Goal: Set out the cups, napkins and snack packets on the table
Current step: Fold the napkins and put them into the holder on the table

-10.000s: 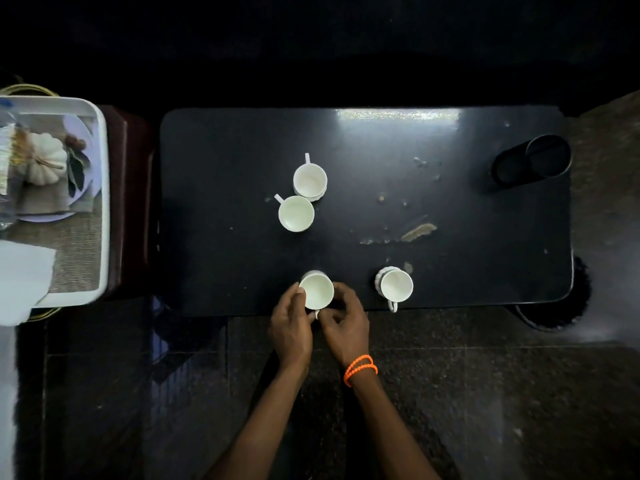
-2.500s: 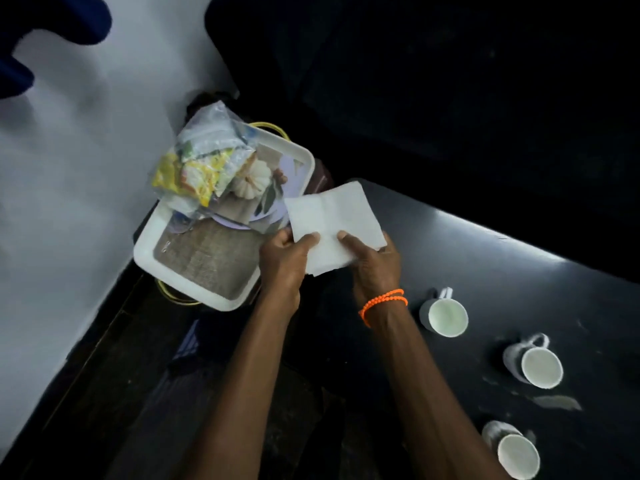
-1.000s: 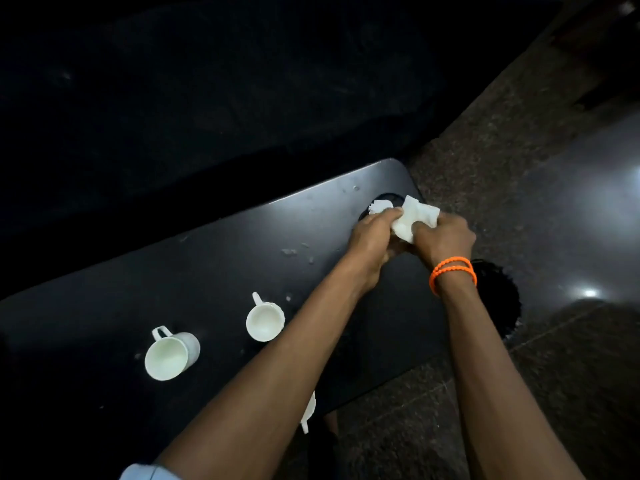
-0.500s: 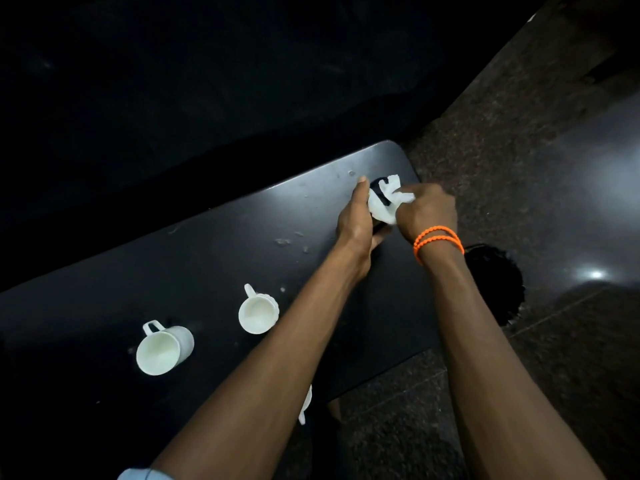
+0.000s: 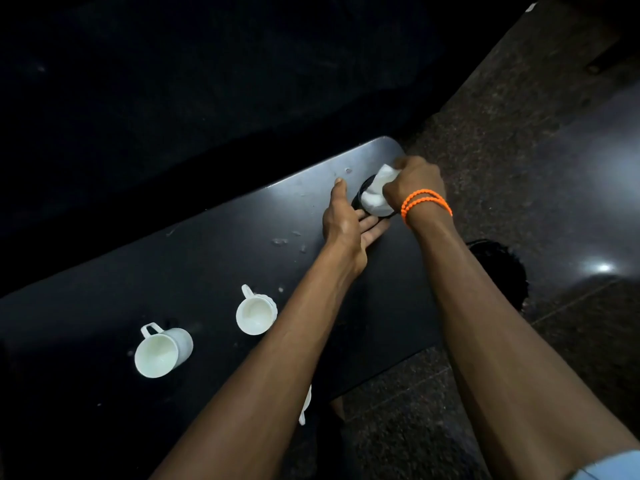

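Napkins (image 5: 375,192), white and bunched, sit at the mouth of a black cylindrical holder (image 5: 360,195) near the far right corner of the counter (image 5: 207,258); the right hand (image 5: 414,180), fingers curled, grips the wad from above; an orange beaded bracelet (image 5: 426,202) circles that wrist. The left hand (image 5: 346,220) lies beside the holder on its left, fingers straight and relaxed, palm turned toward the holder; contact with the holder wall appears likely but cannot be confirmed in the dim light. Two white cups stand upright on the counter, well apart from the holder: one cup (image 5: 256,313) just left of the left forearm; a second cup (image 5: 161,351) further left. A third white piece (image 5: 306,403) shows at the near counter edge, mostly hidden by the left forearm. Speckled stone floor (image 5: 519,133) lies to the right.
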Motion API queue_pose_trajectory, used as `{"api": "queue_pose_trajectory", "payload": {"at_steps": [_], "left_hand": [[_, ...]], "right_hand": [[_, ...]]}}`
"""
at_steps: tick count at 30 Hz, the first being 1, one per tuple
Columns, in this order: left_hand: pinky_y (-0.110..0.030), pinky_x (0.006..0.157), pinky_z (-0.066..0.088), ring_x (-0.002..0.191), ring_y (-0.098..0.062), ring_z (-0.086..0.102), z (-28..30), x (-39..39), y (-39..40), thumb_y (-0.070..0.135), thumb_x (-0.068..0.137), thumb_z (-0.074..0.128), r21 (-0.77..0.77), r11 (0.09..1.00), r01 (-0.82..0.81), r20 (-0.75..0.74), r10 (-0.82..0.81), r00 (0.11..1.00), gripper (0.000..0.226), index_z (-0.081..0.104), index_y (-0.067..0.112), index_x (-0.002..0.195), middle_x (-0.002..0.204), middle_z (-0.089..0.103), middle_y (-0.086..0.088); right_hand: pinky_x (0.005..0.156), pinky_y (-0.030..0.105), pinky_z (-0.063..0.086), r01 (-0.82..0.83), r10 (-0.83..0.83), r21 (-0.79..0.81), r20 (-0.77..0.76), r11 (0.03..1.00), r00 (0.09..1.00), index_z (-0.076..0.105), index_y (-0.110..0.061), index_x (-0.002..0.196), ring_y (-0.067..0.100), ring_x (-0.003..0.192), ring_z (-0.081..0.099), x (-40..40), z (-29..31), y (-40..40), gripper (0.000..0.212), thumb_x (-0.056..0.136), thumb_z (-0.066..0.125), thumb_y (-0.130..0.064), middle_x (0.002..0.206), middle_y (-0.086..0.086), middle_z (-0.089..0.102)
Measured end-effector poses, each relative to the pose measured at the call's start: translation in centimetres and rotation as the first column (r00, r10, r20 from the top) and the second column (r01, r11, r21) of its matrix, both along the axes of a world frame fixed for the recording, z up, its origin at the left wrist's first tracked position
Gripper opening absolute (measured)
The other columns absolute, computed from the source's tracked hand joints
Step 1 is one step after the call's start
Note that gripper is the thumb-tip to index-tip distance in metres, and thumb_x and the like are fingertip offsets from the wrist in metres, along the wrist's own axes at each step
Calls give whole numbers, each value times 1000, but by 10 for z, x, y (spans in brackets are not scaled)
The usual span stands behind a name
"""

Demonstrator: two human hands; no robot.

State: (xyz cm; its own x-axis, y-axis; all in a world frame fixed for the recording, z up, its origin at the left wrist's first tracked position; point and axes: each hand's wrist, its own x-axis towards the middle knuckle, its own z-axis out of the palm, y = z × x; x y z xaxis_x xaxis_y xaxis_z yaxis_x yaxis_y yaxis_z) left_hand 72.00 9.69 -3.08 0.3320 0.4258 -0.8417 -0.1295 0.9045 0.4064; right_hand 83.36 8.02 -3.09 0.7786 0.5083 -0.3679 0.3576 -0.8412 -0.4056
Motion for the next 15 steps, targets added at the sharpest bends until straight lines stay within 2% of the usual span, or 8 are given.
{"api": "queue_pose_trajectory", "payload": {"at_steps": [1, 3, 5, 7, 9, 11, 13, 15], "left_hand": [[-48, 91, 63, 77, -26, 71, 0, 0, 0, 50, 105, 49, -6, 1000, -5, 0, 5, 1000, 59, 47, 4, 143, 104, 68, -18], [-49, 93, 62, 78, -27, 71, -2, 0, 0, 50, 105, 51, -13, 1000, -20, 8, 20, 1000, 64, 43, 5, 149, 99, 68, -17], [-45, 89, 63, 81, -27, 71, -4, 0, -1, 51, 104, 52, -18, 1000, -21, 10, 21, 1000, 66, 42, 5, 151, 119, 66, -24], [-39, 81, 64, 96, -31, 72, -10, -1, 0, 53, 104, 51, 2, 1000, -18, -32, 18, 999, 69, 42, 5, 152, 141, 58, -27], [-34, 74, 62, 114, -32, 67, -19, -1, 2, 55, 103, 49, 83, 996, 11, -127, -1, 992, 68, 48, 5, 150, 145, 56, -23], [-33, 75, 59, 116, -26, 62, -31, -3, 5, 58, 103, 46, 196, 977, 84, -219, -40, 975, 63, 56, 9, 142, 143, 57, -17], [-36, 85, 56, 127, -24, 58, -40, -5, 8, 60, 104, 42, 263, 950, 170, -247, -104, 964, 62, 56, 15, 144, 150, 55, -9], [-40, 101, 51, 143, -21, 48, -48, -5, 11, 63, 105, 35, 296, 917, 266, -220, -206, 953, 67, 46, 20, 155, 161, 46, -2]], "right_hand": [[97, 37, 52, -2, 3, 30, -18, 1000, 1000, 69, -15, 126, 39, 118, 64, 0, -2, -3, 43, 83, 65, -10, 127, 21, 68], [97, 35, 52, -3, 5, 97, -15, 995, 1000, 69, -14, 127, 36, 117, 65, -1, -7, -11, 46, 82, 65, -7, 125, 19, 70], [95, 35, 52, 19, -22, 177, 14, 984, 1000, 66, -13, 129, 34, 114, 65, -2, -13, -19, 44, 86, 66, -16, 123, 17, 69], [96, 34, 50, 91, -111, 277, 58, 957, 992, 64, -12, 130, 30, 115, 64, -5, -18, -26, 43, 92, 64, -32, 123, 15, 69], [98, 34, 50, 220, -258, 392, 46, 893, 965, 67, -11, 126, 27, 113, 65, -7, -21, -33, 44, 96, 60, -43, 120, 12, 71], [96, 34, 51, 373, -388, 439, -58, 818, 920, 72, -14, 112, 25, 106, 67, -9, -27, -39, 42, 97, 55, -50, 107, 6, 74], [91, 36, 54, 509, -445, 398, -247, 763, 861, 73, -22, 96, 21, 97, 65, -11, -32, -43, 46, 98, 47, -60, 94, -3, 72], [87, 44, 59, 623, -432, 311, -502, 718, 749, 73, -28, 111, 19, 105, 64, -14, -37, -46, 55, 97, 38, -68, 112, -4, 71]]}}
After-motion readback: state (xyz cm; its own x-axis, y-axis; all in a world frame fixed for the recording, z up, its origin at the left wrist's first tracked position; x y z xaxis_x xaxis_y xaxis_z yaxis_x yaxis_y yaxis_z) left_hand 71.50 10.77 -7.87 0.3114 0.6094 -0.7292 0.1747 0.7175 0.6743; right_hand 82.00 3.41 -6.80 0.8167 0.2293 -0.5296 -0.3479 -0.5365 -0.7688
